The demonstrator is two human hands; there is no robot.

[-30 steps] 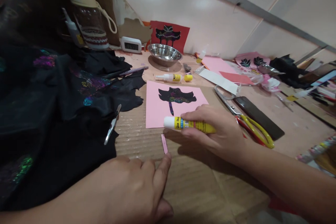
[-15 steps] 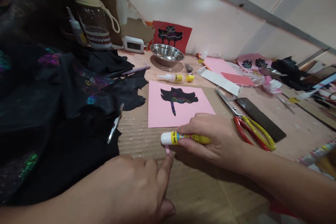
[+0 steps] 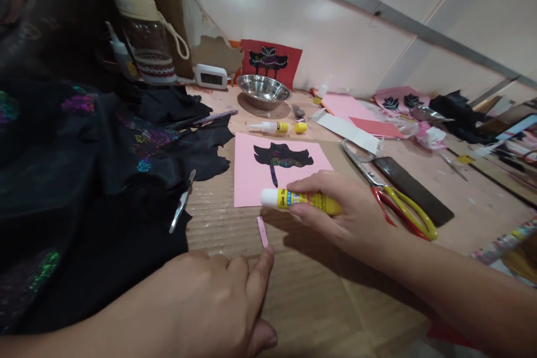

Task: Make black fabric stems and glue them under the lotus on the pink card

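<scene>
Held between the thumb and fingers of my right hand is a yellow glue stick with a white end pointing left. It hovers above the front edge of a pink paper card. A black shiny roof-shaped cutout lies on that card, with a narrow dark strip below it. My left hand rests low on the cardboard, thumb apart from the index finger. That fingertip presses the near end of a small pink strip; the other fingers are partly hidden.
Black fabric covers the left side, with tweezers on its edge. Red-and-yellow-handled scissors and a dark flat block lie right. Behind are a small glue bottle, metal bowl, timer and drinking bottle.
My right hand has lifted the glue stick up and away from the pink strip, which now shows along its length. My left fingertip remains on the strip's near end.
</scene>
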